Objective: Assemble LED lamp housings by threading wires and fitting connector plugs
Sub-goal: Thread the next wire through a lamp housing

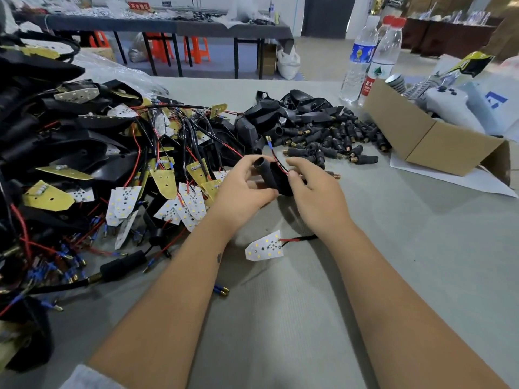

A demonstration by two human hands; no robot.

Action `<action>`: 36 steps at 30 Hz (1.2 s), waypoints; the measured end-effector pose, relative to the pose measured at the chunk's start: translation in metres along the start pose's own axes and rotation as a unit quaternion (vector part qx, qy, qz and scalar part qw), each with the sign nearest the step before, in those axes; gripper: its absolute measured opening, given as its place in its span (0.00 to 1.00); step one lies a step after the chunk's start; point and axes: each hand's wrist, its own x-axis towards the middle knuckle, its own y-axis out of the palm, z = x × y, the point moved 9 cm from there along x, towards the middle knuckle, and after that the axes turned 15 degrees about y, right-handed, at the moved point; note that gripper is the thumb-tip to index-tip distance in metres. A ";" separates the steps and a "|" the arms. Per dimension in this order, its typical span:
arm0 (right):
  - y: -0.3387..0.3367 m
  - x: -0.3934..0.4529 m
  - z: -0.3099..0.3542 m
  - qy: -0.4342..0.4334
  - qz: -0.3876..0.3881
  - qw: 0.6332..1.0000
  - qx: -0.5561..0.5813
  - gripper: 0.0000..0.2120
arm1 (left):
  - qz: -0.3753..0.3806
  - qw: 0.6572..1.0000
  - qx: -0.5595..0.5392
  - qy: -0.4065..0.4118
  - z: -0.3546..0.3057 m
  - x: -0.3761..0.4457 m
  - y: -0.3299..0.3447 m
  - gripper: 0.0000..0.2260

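Mid-assembly, wire-threading step by the look of it; left hand (241, 189) gripping a black housing (278, 178) above the desk (393, 248), fingers curled round it, tubular neck (261, 164) pointing up and left; right hand (314, 192) close against the housing's other side, thumb and fingers pinching the red-and-black wire (276, 161) where it enters the body, blue-tipped end (268, 139) sticking up beyond; brass-threaded plug (332, 175) poking out past the right hand, hold on it not clear; LED board (264, 247) lying flat on the desk between the forearms, its lead (297, 239) running up under the right wrist, presumably the same wire; heap of boards, wires and housings (98, 164) to the left, pile of plugs (331, 136) and empty housings behind the hands, cardboard box (432, 141) and water bottles (370, 57) to the right. Next, probably: feeding the wire end through the neck, drawing the board up into the housing, then seating a plug on the neck; calls for a steady left grip, a fine pinch near the wire tip, and slack kept in the lead to avoid tearing it off the board.
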 end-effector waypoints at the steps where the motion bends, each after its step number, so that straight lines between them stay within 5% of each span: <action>1: 0.001 0.001 0.000 0.004 0.011 1.000 0.021 0.17 | 0.012 1.000 0.004 0.000 -0.001 0.000 0.002 0.20; 6: 0.006 0.001 0.007 -0.001 0.056 0.991 0.118 0.15 | 0.058 0.998 0.020 0.006 -0.002 -0.002 0.011 0.19; 16: -0.003 0.011 -0.006 0.035 0.004 0.991 0.126 0.12 | 0.065 0.997 0.040 -0.010 0.007 -0.002 0.014 0.15; 30: -0.014 0.002 -0.002 0.020 -0.024 0.990 0.136 0.12 | -0.039 0.999 0.004 -0.022 0.015 0.001 -0.007 0.16; 36: 0.000 0.001 0.001 0.015 0.015 0.996 0.089 0.09 | -0.016 0.999 -0.043 -0.006 0.010 0.002 -0.003 0.20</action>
